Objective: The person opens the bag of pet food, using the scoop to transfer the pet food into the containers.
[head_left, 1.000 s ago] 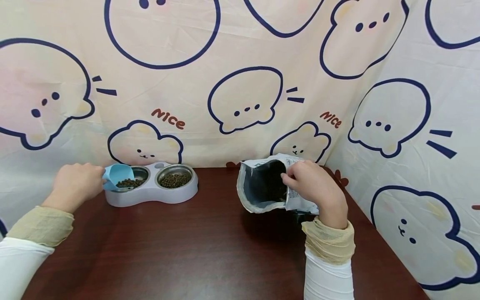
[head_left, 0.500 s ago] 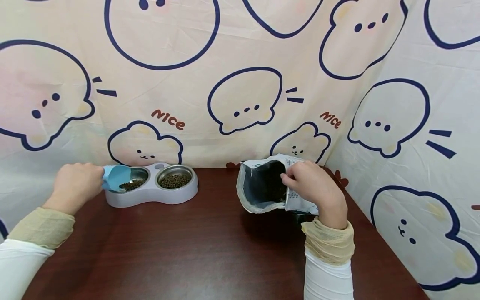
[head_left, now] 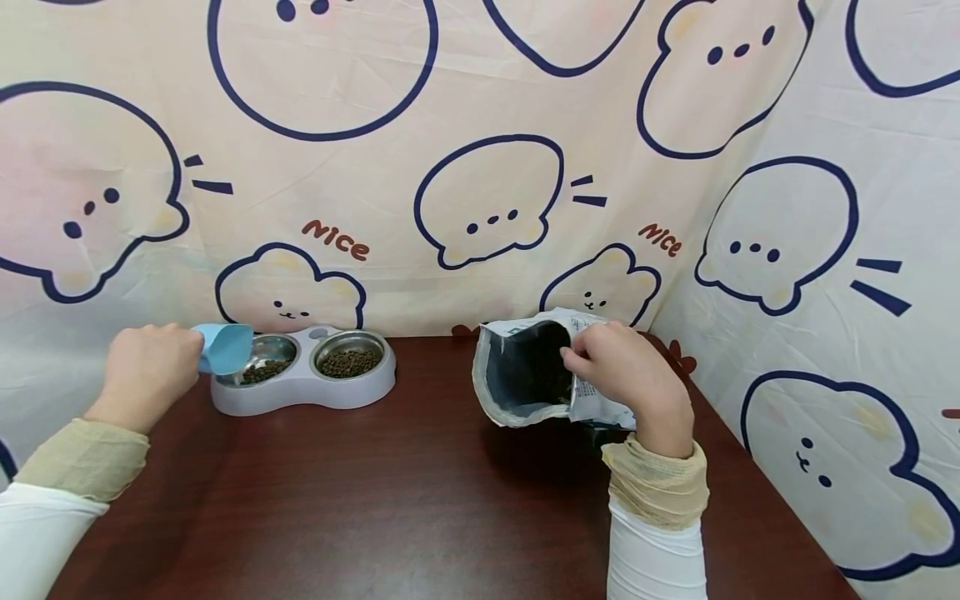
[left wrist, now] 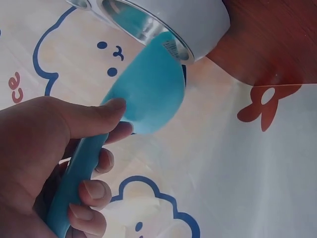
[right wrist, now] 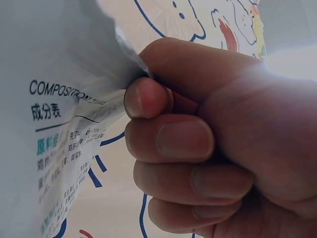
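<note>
My left hand (head_left: 152, 371) grips the handle of a light blue scoop (head_left: 227, 348), fingers wrapped round it and thumb along its top in the left wrist view. The scoop (left wrist: 148, 89) is tipped over the left steel bowl of a white double pet feeder (head_left: 300, 392). Brown kibble (head_left: 264, 371) lies in that bowl, and more kibble (head_left: 348, 362) fills the bottom of the right bowl. My right hand (head_left: 626, 371) pinches the edge of a white printed food bag (head_left: 600, 402), its mouth gaping toward the left with a dark inside.
The dark red-brown table (head_left: 420, 500) runs up to a cartoon-printed cloth (head_left: 390, 292) at the back and right. Feeder and bag stand near the table's back edge, with table surface between them. A dark thing (head_left: 603, 435) shows under the bag.
The scoop has drawn back left and tipped up, showing more of the left bowl; kibble seen at its lip now lies in the bowl. My right hand and the bag stay put.
</note>
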`<state>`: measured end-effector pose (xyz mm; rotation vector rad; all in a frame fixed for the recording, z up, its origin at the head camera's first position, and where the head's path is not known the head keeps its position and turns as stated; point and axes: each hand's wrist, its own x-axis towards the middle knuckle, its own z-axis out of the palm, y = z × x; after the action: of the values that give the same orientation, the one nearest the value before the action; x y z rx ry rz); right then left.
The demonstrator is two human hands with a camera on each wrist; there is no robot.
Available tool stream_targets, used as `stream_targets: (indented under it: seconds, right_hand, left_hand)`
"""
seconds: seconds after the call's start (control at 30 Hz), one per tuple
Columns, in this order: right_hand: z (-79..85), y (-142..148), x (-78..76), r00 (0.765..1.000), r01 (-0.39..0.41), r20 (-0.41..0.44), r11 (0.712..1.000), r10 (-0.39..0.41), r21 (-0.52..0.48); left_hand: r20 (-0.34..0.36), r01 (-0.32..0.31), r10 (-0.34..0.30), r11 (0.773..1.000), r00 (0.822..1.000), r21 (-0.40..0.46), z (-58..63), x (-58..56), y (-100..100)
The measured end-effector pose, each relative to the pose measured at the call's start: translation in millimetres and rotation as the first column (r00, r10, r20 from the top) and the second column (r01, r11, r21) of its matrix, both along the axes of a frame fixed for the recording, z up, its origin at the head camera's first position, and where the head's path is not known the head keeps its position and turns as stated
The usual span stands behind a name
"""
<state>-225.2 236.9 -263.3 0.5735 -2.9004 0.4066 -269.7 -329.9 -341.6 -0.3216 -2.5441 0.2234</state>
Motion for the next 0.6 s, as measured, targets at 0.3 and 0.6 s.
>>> stream_targets:
  seconds: [0.3, 0.6]
  right_hand:
    - [0.7, -1, -0.5, 1.0, 0.002, -0.003, 1.0, -0.002, 0.013]
    - [-0.1, -1, -1.2, 1.0, 0.004, 0.001, 1.0, -0.004, 0.016]
  left_hand:
    - [0.116, -0.069, 0.062, 0.996, 0.991, 0.061, 7.1, 9.2, 17]
    - [0.178, -0.008, -0.02, 0.988, 0.984, 0.157, 20.6, 27.4, 64]
